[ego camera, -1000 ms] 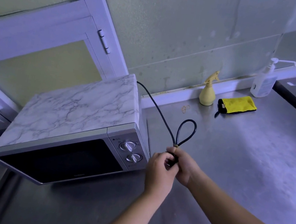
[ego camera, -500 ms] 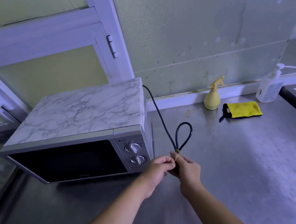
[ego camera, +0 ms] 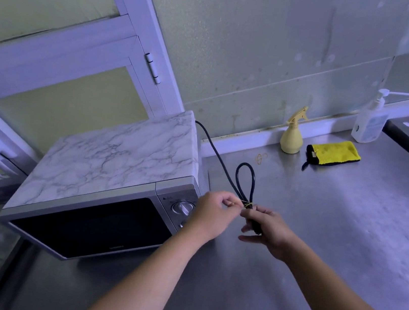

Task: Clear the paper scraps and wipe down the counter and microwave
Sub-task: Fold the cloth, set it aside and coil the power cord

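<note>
No text can be read. A small pale brand mark is seen on the lower door edge of the microwave (ego camera: pixel 106 166), too small to be made out. Tiny markings are printed above the upper dial (ego camera: pixel 182 208), but they are blurred. A label is carried on the pump bottle (ego camera: pixel 369 122), and its print is not legible.

dim, bluish cast | soft focus | wide-angle bending at edges
</note>
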Action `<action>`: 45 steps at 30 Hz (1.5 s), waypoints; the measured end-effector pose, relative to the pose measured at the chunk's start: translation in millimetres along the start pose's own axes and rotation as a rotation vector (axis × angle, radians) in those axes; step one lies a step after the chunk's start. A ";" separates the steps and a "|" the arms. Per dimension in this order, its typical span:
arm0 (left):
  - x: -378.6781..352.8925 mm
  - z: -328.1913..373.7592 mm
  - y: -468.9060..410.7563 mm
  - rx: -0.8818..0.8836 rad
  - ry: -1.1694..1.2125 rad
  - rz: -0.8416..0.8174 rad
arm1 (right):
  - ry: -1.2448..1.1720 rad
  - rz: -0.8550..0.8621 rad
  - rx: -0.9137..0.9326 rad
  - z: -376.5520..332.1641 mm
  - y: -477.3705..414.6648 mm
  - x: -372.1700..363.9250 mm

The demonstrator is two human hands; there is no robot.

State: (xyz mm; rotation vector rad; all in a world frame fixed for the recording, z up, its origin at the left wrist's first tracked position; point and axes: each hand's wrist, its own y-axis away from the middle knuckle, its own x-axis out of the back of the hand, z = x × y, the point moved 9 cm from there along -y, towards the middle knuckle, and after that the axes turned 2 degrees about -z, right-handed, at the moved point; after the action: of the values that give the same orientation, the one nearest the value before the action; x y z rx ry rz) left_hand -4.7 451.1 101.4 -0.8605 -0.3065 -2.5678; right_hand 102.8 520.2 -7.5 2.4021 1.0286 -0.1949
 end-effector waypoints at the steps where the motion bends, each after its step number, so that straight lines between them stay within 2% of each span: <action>1: 1.0 1.1 -3.2 0.027 0.121 0.025 | -0.018 -0.016 0.015 -1.6 -0.1 -2.6; 3: 0.0 -3.4 -8.1 0.109 0.359 0.067 | -0.042 -0.043 0.028 -3.1 0.1 -8.4; 5: -5.0 -8.1 -9.5 0.155 0.432 0.062 | -0.064 -0.055 0.027 -1.4 0.1 -12.3; 12: -17.9 -14.0 -12.3 0.031 0.094 -0.097 | -0.100 -0.016 -0.044 18.5 -1.8 -3.7; 17: 9.2 -5.6 -16.0 -0.064 -0.070 0.040 | -0.200 -0.006 -0.093 29.9 -4.1 2.1; 20: 2.6 -6.0 -11.8 -0.076 -0.121 -0.066 | -0.134 -0.042 -0.076 28.0 -3.5 1.5; 23: -17.8 -8.6 -4.1 -0.077 -0.135 -0.155 | -0.193 -0.088 -0.095 31.3 -1.0 -6.7; 28: -36.6 -32.3 0.2 0.064 0.033 -0.122 | -0.236 -0.044 -0.160 50.3 1.3 -5.1; 36: -43.1 -95.8 46.0 0.245 0.157 -0.116 | 0.005 0.294 -0.160 51.9 -6.9 38.7; 41: -19.0 -158.7 79.8 0.409 0.196 -0.057 | 0.100 0.313 -0.225 66.7 -26.7 27.0; 45: -2.2 -195.4 98.9 0.472 0.205 -0.020 | 0.245 0.384 -0.241 81.7 -51.3 21.3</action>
State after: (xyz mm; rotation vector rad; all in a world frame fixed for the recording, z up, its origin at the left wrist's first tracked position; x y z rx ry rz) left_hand -61.1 299.2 -45.9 -0.4194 -0.8163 -2.4187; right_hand 87.0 521.8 -105.0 2.3798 0.6257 0.3465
